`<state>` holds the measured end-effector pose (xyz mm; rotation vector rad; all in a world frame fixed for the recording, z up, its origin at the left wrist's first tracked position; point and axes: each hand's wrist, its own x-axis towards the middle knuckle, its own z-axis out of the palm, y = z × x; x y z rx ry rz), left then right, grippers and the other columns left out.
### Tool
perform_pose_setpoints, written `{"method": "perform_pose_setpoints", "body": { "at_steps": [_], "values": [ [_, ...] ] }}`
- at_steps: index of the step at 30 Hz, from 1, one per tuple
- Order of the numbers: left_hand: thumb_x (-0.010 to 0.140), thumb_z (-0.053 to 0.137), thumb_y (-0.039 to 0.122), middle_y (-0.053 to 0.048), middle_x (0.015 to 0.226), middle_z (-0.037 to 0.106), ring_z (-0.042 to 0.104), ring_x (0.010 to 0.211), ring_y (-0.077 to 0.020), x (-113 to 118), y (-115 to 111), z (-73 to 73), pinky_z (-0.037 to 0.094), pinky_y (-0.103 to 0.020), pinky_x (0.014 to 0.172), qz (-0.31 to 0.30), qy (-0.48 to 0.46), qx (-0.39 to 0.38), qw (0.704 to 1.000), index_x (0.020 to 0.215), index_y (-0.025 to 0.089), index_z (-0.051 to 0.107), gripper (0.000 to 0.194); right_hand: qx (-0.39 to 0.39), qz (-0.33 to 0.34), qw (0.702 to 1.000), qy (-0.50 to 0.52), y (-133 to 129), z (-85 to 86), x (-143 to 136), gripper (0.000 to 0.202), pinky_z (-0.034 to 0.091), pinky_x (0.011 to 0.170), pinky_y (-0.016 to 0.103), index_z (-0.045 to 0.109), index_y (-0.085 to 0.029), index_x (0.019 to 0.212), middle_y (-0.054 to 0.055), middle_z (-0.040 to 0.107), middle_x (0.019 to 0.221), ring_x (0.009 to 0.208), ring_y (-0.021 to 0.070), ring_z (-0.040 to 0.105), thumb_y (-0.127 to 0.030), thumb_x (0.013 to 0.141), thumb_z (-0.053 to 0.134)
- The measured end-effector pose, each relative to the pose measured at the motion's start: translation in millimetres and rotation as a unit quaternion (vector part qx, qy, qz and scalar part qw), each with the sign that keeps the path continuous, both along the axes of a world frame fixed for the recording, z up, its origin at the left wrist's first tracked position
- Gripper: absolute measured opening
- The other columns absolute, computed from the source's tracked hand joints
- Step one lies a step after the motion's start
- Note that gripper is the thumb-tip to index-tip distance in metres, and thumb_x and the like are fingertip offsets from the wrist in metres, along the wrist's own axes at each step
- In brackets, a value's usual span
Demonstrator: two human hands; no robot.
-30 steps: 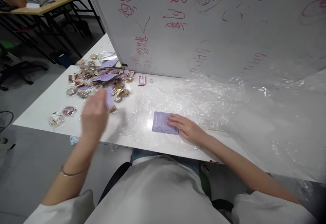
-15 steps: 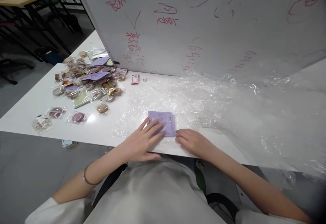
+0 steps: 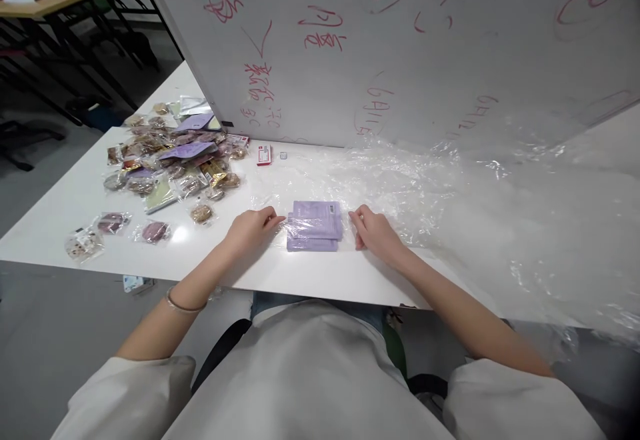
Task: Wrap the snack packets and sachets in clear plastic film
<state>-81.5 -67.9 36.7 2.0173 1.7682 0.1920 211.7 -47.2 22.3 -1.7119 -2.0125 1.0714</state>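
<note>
Flat purple packets (image 3: 316,221) lie in a small stack on the white table, the lower one poking out toward me. A layer of clear plastic film (image 3: 405,187) runs across and around them, shiny over their middle. Just left of the stack, my left hand (image 3: 251,232) pinches the film between thumb and fingers. On the opposite side my right hand (image 3: 376,233) is closed too, its fingertips gripping the film close to the packets' right edge. Neither hand touches the packets themselves.
A heap of wrapped snacks (image 3: 175,160) covers the table's left part, with several loose ones nearer me. A small red-and-white box (image 3: 264,155) sits by the whiteboard (image 3: 300,93), which stands along the back. More film sprawls rightward over the table's edge.
Both hands have come off the purple packets' surface and edge to pinch the film at either side. The packets have shifted slightly away from me, and the film now lies across them.
</note>
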Motion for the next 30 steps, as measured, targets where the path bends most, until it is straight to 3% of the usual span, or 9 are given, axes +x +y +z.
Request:
{"method": "perform_pose_setpoints", "body": {
  "at_steps": [5,8,10,13,15,17,21,25,30],
  "values": [
    [0.098,0.036,0.041,-0.008,0.080,0.071,0.067,0.071,-0.0254,-4.0,-0.1,-8.6,0.043,-0.032,0.062,0.019,0.129,-0.002,0.991,0.101,0.019,0.058,0.031,0.120,0.011,0.944,-0.307,9.5,-7.6,-0.2,0.032,0.041,0.057,0.031,0.057,-0.016,0.090,0.011,0.068,0.069,0.066,0.0256,0.067,-0.037,0.102,0.036],
    [0.094,0.046,0.038,-0.008,0.095,0.069,0.067,0.078,-0.0226,-23.2,-10.9,-1.7,0.048,-0.032,0.064,0.029,0.035,-0.004,0.999,0.114,0.018,0.054,0.030,0.150,0.008,0.935,-0.322,4.0,-13.2,11.0,0.035,0.045,0.057,0.033,0.060,-0.014,0.099,0.011,0.068,0.070,0.065,0.0264,0.066,-0.041,0.101,0.037],
    [0.092,0.052,0.038,-0.013,0.117,0.063,0.066,0.095,-0.0234,-33.4,-23.4,5.6,0.054,-0.035,0.074,-0.007,-0.019,0.074,0.997,0.129,0.019,0.047,0.042,0.216,0.011,0.937,-0.275,-4.0,-15.0,21.0,0.031,0.051,0.064,0.038,0.060,-0.013,0.108,0.015,0.070,0.084,0.074,0.0280,0.068,-0.036,0.100,0.042],
    [0.094,0.054,0.027,-0.013,0.132,0.057,0.061,0.115,-0.0244,-32.9,-45.4,11.5,0.054,-0.040,0.091,-0.163,-0.034,0.239,0.957,0.138,0.025,0.044,0.045,0.371,0.154,0.905,-0.141,-18.3,-16.1,32.2,0.029,0.055,0.088,0.047,0.058,-0.018,0.122,0.016,0.069,0.111,0.104,0.0296,0.066,-0.023,0.095,0.048],
    [0.096,0.050,0.019,-0.012,0.130,0.061,0.061,0.118,-0.0230,-23.8,-55.1,7.6,0.054,-0.039,0.094,-0.281,-0.022,0.264,0.922,0.137,0.026,0.047,0.042,0.412,0.308,0.855,-0.061,-24.8,-17.8,33.3,0.042,0.052,0.100,0.047,0.053,-0.021,0.134,0.012,0.067,0.123,0.121,0.0267,0.059,-0.015,0.093,0.047],
    [0.097,0.047,0.018,-0.013,0.137,0.059,0.057,0.125,-0.0252,-14.6,-56.3,-1.9,0.053,-0.042,0.100,-0.329,0.001,0.242,0.913,0.139,0.022,0.047,0.042,0.393,0.382,0.835,-0.041,-25.6,-21.4,30.2,0.055,0.046,0.109,0.049,0.042,-0.017,0.146,0.013,0.058,0.139,0.136,0.0273,0.047,-0.013,0.091,0.047],
    [0.097,0.039,0.021,-0.019,0.144,0.053,0.051,0.133,-0.0315,-14.5,-40.1,-22.2,0.047,-0.053,0.106,-0.211,0.038,0.189,0.958,0.137,0.013,0.052,0.043,0.333,0.327,0.880,-0.084,-10.7,-34.2,25.9,0.066,0.036,0.115,0.059,0.029,-0.009,0.154,0.019,0.038,0.155,0.146,0.0341,0.030,-0.019,0.091,0.048],
    [0.098,0.030,0.025,-0.014,0.135,0.061,0.059,0.123,-0.0283,-32.6,-27.2,-21.2,0.050,-0.050,0.102,-0.121,0.006,0.135,0.983,0.121,0.017,0.063,0.041,0.342,0.278,0.892,-0.100,4.6,-39.4,33.3,0.048,0.051,0.103,0.052,0.050,-0.014,0.140,0.014,0.061,0.135,0.130,0.0293,0.055,-0.011,0.095,0.036],
    [0.099,0.033,0.039,-0.009,0.102,0.071,0.067,0.093,-0.0237,-39.7,-27.2,-1.6,0.053,-0.037,0.081,-0.019,-0.064,0.097,0.993,0.103,0.019,0.061,0.034,0.277,0.155,0.943,-0.096,2.5,-18.0,34.1,0.035,0.056,0.071,0.035,0.061,-0.020,0.120,0.007,0.075,0.102,0.085,0.0219,0.072,-0.024,0.101,0.032]
  ]
}}
